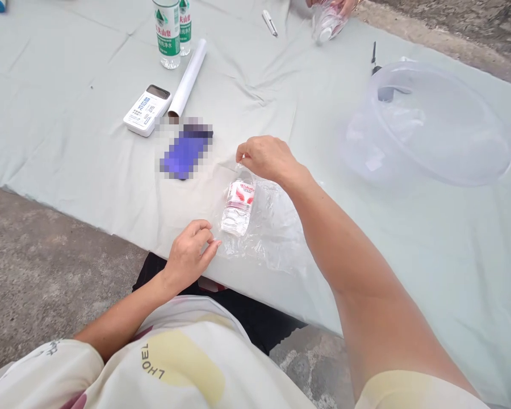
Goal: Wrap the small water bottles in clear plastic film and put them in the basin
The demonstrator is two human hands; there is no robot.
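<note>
The small bottle (238, 205) lies on its side inside the clear plastic bag (276, 233), near the front edge of the cloth-covered table (89, 159). The right hand (269, 160) is clenched in a pinch on the bag at the bottle's cap end. The left hand (189, 253) nips the bag's near corner between thumb and forefinger. It looks like the bagging step, with the bottle in. From here, the thin, slippery film calls for a firm two-handed grip.
</note>
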